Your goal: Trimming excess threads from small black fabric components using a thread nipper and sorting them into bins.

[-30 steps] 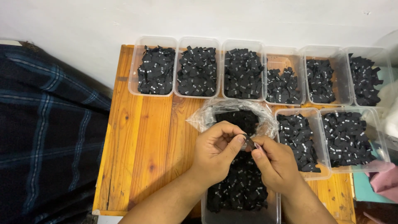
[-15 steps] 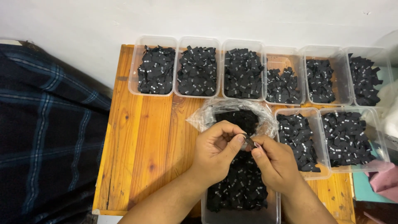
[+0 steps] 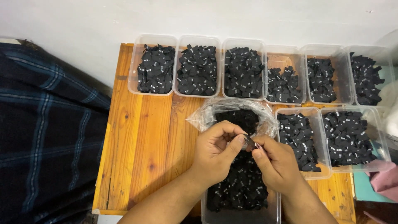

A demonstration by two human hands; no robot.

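My left hand [image 3: 215, 150] and my right hand [image 3: 277, 162] meet over a wooden table [image 3: 145, 149]. Together their fingertips pinch one small black fabric label [image 3: 249, 143]. Directly below the hands lies a clear plastic tub [image 3: 242, 186] full of the same black labels. Just behind the hands sits an open clear plastic bag [image 3: 232, 112] holding more black labels.
Several clear tubs of black labels line the table's far edge [image 3: 198, 68], with two more on the right [image 3: 347, 137]. A dark plaid cloth [image 3: 45, 137] lies left of the table. Pink cloth [image 3: 383, 182] shows at the right edge.
The fingers have shifted slightly around the small label; both hands stay in the same place over the tub.
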